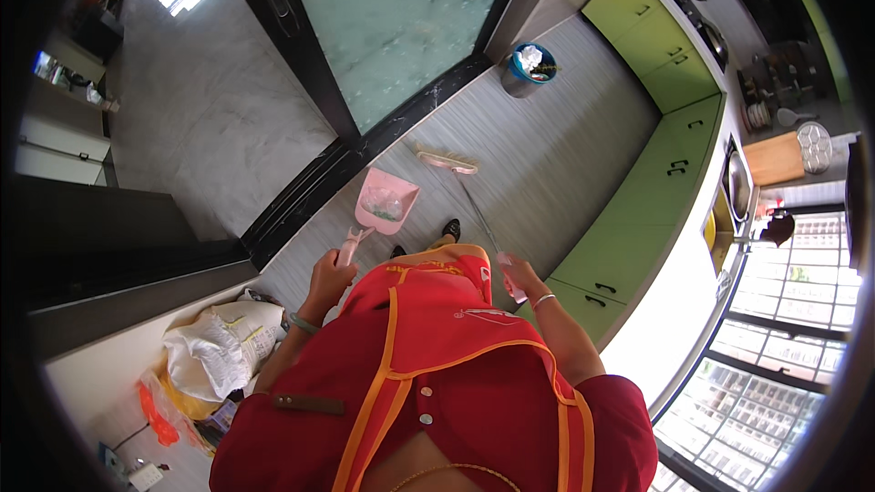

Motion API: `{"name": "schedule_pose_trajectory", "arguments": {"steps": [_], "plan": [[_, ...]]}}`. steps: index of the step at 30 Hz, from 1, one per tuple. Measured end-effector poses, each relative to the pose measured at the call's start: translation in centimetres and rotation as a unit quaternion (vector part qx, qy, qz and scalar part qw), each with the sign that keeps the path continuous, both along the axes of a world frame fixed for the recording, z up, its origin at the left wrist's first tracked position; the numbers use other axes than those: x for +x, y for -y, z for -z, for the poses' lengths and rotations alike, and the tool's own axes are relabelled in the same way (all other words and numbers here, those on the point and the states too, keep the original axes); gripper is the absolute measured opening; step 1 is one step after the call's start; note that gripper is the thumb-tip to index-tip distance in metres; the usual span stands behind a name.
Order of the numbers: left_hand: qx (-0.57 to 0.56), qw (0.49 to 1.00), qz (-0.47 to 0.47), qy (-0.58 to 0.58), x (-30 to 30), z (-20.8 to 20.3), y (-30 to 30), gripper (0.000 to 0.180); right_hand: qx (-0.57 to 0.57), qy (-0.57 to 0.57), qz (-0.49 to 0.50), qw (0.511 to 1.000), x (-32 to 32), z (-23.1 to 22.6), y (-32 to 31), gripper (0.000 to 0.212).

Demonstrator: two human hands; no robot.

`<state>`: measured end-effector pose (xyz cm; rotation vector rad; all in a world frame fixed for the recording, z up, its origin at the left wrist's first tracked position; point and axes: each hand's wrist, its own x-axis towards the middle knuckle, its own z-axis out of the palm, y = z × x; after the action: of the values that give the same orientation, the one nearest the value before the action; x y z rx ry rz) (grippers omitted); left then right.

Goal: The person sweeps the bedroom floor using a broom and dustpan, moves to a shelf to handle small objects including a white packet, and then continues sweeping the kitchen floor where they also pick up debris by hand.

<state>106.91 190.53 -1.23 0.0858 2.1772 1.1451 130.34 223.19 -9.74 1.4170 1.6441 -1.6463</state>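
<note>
My left hand (326,286) is closed around the pale pink handle of a dustpan (369,219). The pan hangs low over the floor or rests on it; I cannot tell which. Crumpled clear plastic and small green bits lie in it. Closed on the pink grip at the top of a broom (449,162) is my right hand (521,277). The broom's thin grey stick slants away to a pink and beige head with pale bristles, at floor level just right of the pan and apart from it.
A bin (517,82) with a blue liner and rubbish stands farther off by the doorway. Green cabinets (620,210) run along the right under a counter. A glass sliding door (401,27) and its dark floor track (310,187) lie ahead left. White sacks (223,346) sit at my left.
</note>
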Motion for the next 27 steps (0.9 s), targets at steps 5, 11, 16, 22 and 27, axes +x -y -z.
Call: {"name": "schedule_pose_trajectory", "arguments": {"steps": [5,11,16,22,27], "plan": [[-0.015,1.000,0.024,0.000,-1.7,-1.1,-1.5,0.022,0.052,-0.008,0.064,0.997,0.5,2.4,-4.3,0.047],[-0.062,0.998,0.019,0.019,-2.0,-2.4,-4.6,0.020,0.050,-0.067,0.172,0.982,-5.2,9.4,-15.3,0.016],[-0.092,0.994,0.052,0.029,-2.2,-3.9,-8.4,0.021,0.037,-0.032,0.184,0.982,-9.1,13.7,-18.7,0.019],[-0.064,0.993,0.093,0.034,-2.9,-4.3,-11.1,0.022,0.127,0.088,-0.005,0.988,-1.7,14.3,-7.7,0.044],[-0.048,0.989,0.139,0.022,-3.3,-4.6,-12.9,0.022,0.079,0.072,-0.007,0.994,5.4,10.2,-2.7,0.054]]}}
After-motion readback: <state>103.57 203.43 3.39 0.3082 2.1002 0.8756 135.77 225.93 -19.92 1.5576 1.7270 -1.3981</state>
